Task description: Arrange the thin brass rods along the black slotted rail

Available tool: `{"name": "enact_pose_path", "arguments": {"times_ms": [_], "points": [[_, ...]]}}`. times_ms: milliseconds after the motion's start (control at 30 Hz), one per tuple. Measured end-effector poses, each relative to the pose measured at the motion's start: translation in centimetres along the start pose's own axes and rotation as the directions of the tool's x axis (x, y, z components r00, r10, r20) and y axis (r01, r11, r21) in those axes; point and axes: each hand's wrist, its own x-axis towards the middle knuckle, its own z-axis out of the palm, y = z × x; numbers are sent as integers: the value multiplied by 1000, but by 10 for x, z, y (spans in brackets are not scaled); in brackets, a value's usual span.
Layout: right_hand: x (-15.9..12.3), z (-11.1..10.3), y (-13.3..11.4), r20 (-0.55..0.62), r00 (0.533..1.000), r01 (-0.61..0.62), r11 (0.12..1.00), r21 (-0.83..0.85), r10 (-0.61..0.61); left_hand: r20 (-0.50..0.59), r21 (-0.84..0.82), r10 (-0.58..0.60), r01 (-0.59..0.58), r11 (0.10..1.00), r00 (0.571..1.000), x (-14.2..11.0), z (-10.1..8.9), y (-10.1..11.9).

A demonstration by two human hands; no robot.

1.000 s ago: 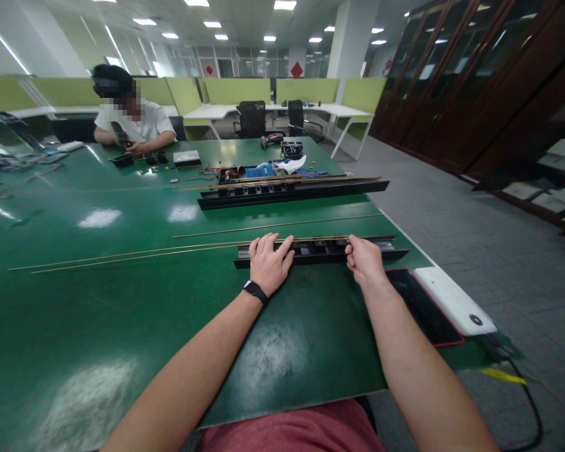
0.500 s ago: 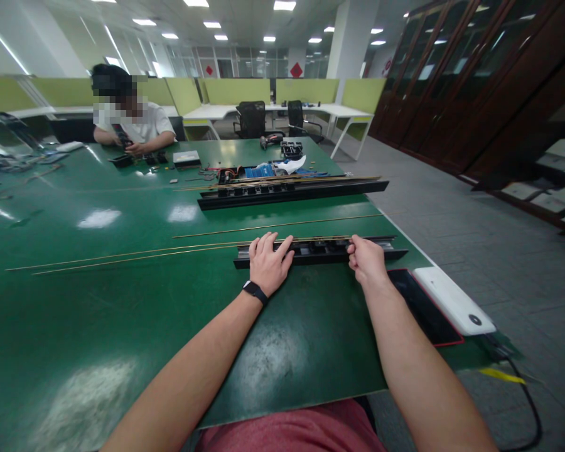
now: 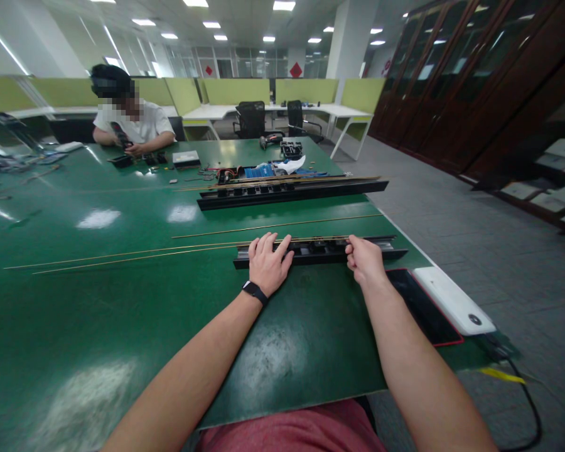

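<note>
A black channel-shaped rail [image 3: 311, 258] lies on the green table in front of me, with dark blocks inside it. My left hand [image 3: 268, 260] lies over its left part, fingers spread and touching it; a watch is on the wrist. Thin brass-coloured rods [image 3: 136, 254] run along the rail and stick out far to the left, passing under my left fingers. My right hand [image 3: 363, 257] is closed in a pinch at the right part of the rail, on the end of a thin rod. The fingertips partly hide that end.
Another thin rod [image 3: 273, 225] lies just behind. Farther back a second black rail [image 3: 292, 196] carries rods, beside blue parts [image 3: 260, 171]. A dark red-edged panel [image 3: 424, 307] and a white device [image 3: 454, 300] lie at right. Across the table a person [image 3: 132, 125] handles a dark tool.
My right hand has shifted slightly to the left along the rail, and one rod's far end has slid slightly left. My left hand stays almost in place.
</note>
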Motion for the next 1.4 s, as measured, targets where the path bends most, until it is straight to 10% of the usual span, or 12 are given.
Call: {"name": "enact_pose_path", "arguments": {"times_ms": [1400], "points": [[-2,0,-2,1,1000,-15,1000,1,15,14,-8,0,0,1000,1000,0,-1,1]]}}
